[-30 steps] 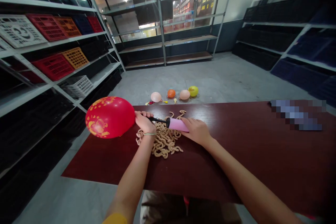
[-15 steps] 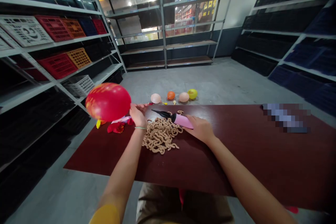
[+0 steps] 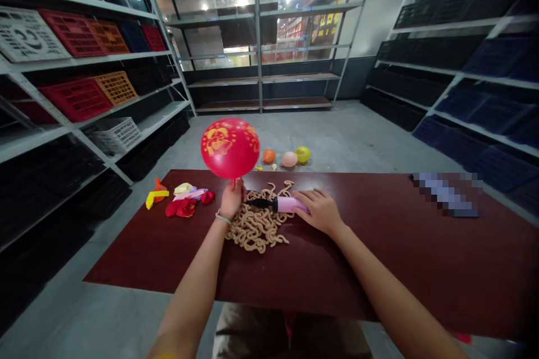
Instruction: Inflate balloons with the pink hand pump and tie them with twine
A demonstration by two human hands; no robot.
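Observation:
My left hand (image 3: pixel 232 199) pinches the neck of an inflated red balloon (image 3: pixel 230 148) with yellow print, which stands upright above my fingers. Under my right hand (image 3: pixel 320 211) is a pink hand pump (image 3: pixel 287 205) with a black nozzle, its fingers wrapped over the barrel. The nozzle points left, its tip close to my left hand. Between and below both hands a pile of tan, curly, cord-like pieces (image 3: pixel 255 230) lies on the dark red table (image 3: pixel 315 275). Left of the pile are uninflated balloons (image 3: pixel 185 200) in red, white and lilac, with a yellow one (image 3: pixel 155 197) beside them.
Beyond the table's far edge, an orange balloon (image 3: pixel 268 156), a pale pink one (image 3: pixel 289 160) and a yellow-green one (image 3: pixel 302 154) rest on the floor. A blurred-out object (image 3: pixel 446 195) lies at the table's right. Shelves with crates (image 3: pixel 76 98) stand left and right.
The red balloon has swung right and is now upright over my left hand. The pump has been lowered onto the pile and lies more level. The camera view has shifted slightly.

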